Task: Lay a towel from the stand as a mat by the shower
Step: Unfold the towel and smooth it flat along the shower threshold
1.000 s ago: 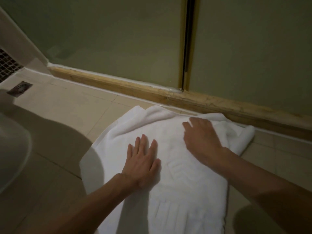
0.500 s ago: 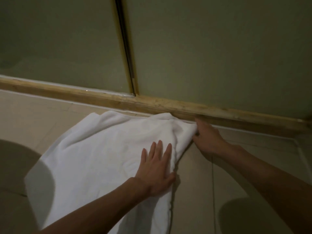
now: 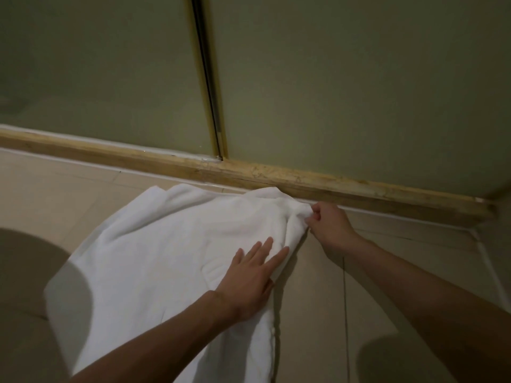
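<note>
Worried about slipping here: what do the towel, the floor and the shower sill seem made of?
Towel: probably white terry cotton, thick with soft folds. Floor: smooth beige tile, grout lines showing. Sill: yellowish veined stone, perhaps marble, scuffed and dull.

No legible text or markings anywhere

The towel (image 3: 154, 258) is thick white terry cloth, soft and matt, with a faint raised pattern pressed into its pile. The shower panels (image 3: 345, 92) look like smooth greenish glass, joined by a shiny brass-coloured metal strip (image 3: 214, 106), above a sill (image 3: 276, 179) of yellowish, stone-like material, scuffed and scratched. The floor (image 3: 387, 286) is pale beige tile, smooth with a dull sheen.
</note>
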A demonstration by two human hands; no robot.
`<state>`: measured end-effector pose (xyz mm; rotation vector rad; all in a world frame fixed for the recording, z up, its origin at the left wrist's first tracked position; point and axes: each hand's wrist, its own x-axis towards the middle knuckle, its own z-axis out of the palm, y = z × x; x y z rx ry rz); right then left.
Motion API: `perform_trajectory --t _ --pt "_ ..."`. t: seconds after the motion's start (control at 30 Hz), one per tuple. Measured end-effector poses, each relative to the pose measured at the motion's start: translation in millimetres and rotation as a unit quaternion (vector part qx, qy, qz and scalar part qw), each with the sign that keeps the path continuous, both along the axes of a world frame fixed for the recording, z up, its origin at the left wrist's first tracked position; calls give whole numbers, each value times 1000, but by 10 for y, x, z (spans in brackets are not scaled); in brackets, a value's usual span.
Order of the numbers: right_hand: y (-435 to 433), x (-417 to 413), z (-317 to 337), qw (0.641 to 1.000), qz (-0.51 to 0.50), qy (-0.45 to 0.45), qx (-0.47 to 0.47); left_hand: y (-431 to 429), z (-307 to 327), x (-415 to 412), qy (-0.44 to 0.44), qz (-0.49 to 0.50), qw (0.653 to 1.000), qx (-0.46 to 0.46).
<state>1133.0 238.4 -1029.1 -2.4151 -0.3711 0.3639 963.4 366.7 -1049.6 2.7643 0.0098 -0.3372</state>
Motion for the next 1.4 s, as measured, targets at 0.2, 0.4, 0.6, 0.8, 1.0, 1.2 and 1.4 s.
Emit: perform_trajectory --t 0.2,0.4,0.6,0.8,1.0,1.2,1.4 --pt "14 -16 66 999 -2 -52 -1 108 38 41 8 -6 1000 10" --pt "-93 -121 296 980 147 -136 23 298 338 789 -131 45 990 -3" --pt "-151 -130 328 965 189 -179 1 212 469 1239 -156 -33 987 -5" --pt "-196 -99 191 974 151 -169 -17 162 416 1112 -257 -28 965 -48" --pt "-139 -1 207 964 214 -157 -26 216 454 1024 -295 -31 952 -72" --pt "-12 219 234 961 248 -90 -82 301 508 871 -329 -22 940 -88" --pt "27 324 300 942 268 -141 -147 499 458 791 -346 51 936 -29"
